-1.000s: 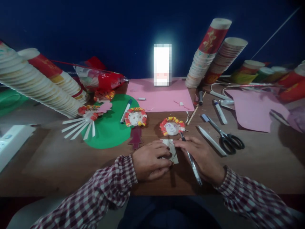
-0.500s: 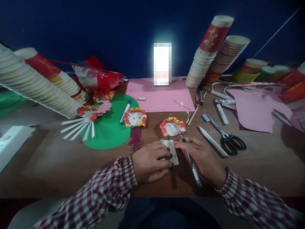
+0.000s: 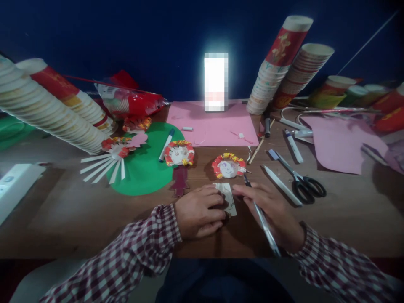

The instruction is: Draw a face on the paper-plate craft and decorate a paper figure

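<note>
My left hand (image 3: 199, 213) lies on the tabletop with curled fingers, pressing down a small pale piece of paper (image 3: 231, 203). Dark drawn lines run over the paper, and its left part is under my fingers. A pen (image 3: 264, 225) with a clear barrel and dark grip is in my right hand (image 3: 277, 216), tilted, its tip off the paper to the right. Just beyond the paper is a round paper face (image 3: 229, 169) with a red and yellow ruffled rim. A similar face (image 3: 179, 155) lies further left, touching a dark red figure cutout (image 3: 180, 182).
Scissors (image 3: 304, 187), a white pen-like tool (image 3: 280, 185) and a marker (image 3: 293, 146) lie to the right. Tall paper cup stacks (image 3: 274, 71) lean on both sides. Pink sheets (image 3: 221, 130) and a green sheet (image 3: 139, 185) lie behind. A power strip (image 3: 17, 185) is far left.
My right hand has moved slightly right, away from the paper, and the pen has swung with it. My left hand and the paper have stayed put.
</note>
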### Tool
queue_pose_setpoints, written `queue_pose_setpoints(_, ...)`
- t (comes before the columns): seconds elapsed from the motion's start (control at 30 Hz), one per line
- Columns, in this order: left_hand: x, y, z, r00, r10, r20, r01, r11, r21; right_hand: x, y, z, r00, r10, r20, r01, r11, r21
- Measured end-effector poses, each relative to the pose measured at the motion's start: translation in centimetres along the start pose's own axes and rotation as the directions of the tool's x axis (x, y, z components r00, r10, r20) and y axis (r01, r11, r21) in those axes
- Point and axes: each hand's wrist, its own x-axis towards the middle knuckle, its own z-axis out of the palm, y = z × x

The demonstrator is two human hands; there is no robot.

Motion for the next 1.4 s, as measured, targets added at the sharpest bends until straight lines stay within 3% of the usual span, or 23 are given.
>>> queue_pose_setpoints(0.13, 0.0, 0.0, 0.0, 1.0, 0.003, -0.016, -0.003, 1.0, 0.0, -1.6, -1.3, -0.2, 0.975, 0.221, -0.014, -0.215, 0.96, 0.177)
queue_pose_setpoints(0.23, 0.0, 0.1, 0.1, 0.999, 0.017, -0.051, -0.017, 1.0, 0.002, -2.3, -1.9, 0.0, 0.932, 0.361, 0.01, -0.356, 0.914, 0.196)
queue_pose_setpoints(0.37, 0.0, 0.0, 0.1, 0.997, 0.03, -0.074, -0.03, 1.0, -0.001, -2.0, -2.3, 0.3, 0.94, 0.333, 0.071, -0.339, 0.937, 0.088)
queue_pose_setpoints(0.57, 0.0, -0.1, 0.1, 0.998, 0.044, -0.053, -0.044, 0.999, -0.008, -2.0, -2.4, 0.5, 0.92, 0.37, 0.129, -0.379, 0.924, 0.057)
queue_pose_setpoints(1.4, -0.1, -0.2, 0.2, 0.997, 0.052, -0.06, -0.052, 0.999, -0.009, -1.6, -2.6, 0.5, 0.94, 0.326, 0.099, -0.331, 0.943, 0.03)
